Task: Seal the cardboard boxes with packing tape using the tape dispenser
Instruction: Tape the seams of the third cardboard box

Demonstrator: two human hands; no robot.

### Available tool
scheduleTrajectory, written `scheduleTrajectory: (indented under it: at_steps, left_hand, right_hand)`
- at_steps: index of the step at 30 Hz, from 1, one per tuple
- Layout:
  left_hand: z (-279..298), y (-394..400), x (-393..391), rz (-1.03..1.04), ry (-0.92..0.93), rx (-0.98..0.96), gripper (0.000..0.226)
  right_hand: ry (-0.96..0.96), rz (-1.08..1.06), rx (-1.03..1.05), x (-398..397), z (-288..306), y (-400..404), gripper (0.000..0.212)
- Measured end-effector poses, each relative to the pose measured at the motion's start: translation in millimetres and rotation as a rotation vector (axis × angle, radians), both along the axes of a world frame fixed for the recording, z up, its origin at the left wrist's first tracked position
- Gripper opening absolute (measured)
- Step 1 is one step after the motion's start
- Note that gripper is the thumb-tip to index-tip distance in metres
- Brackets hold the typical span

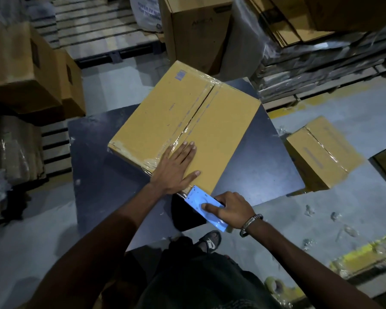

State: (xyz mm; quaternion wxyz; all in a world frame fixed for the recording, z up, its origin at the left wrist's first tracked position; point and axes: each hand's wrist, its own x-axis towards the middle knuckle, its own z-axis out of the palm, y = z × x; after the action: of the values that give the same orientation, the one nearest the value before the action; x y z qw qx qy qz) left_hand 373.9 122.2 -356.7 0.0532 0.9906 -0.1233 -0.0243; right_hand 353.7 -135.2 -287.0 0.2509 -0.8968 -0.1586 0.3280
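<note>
— While the left hand (176, 167) lies flat with straight fingers on the near end of the cardboard box (183, 128), what step do you think is in hand?

— From the head view I judge it is the end of the tape run along the middle seam. The box stands on the dark table (112, 157), turned at an angle, its far corner over the far edge. The right hand (228, 209) has its fingers curled around the blue tape dispenser (204, 206), which sits just at the near edge of the box, over the table's near edge.

— Is the tape (188, 130) already on the seam?

— Shiny film shows along the seam and at the corners. Whether it is cut, I cannot tell.

— And the next move?

— Probably pull the dispenser down over the near side wall, tear the tape, then press it smooth with the flat palm. A second box (323, 152) lies on the floor, right of the table, with tape on its seam.
</note>
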Motion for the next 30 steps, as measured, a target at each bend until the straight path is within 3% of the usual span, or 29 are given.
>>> scheduleTrajectory:
  at_steps: [6,19,30]
  left_hand:
    - [1.8,-0.4,-0.9,-0.004,-0.020,-0.023,0.083]
    - [1.2,-1.6,-1.8,0.020,-0.034,-0.032,0.085]
    - [4.9,-4.4,-3.6,0.046,-0.042,-0.038,0.082]
  right_hand:
    - [0.046,-0.021,0.026,1.9,-1.3,-20.0,0.064]
    - [0.150,-0.092,0.148,-10.5,-0.9,-75.9,0.066]
    - [0.075,-0.022,0.092,-11.5,-17.5,-95.9,0.062]
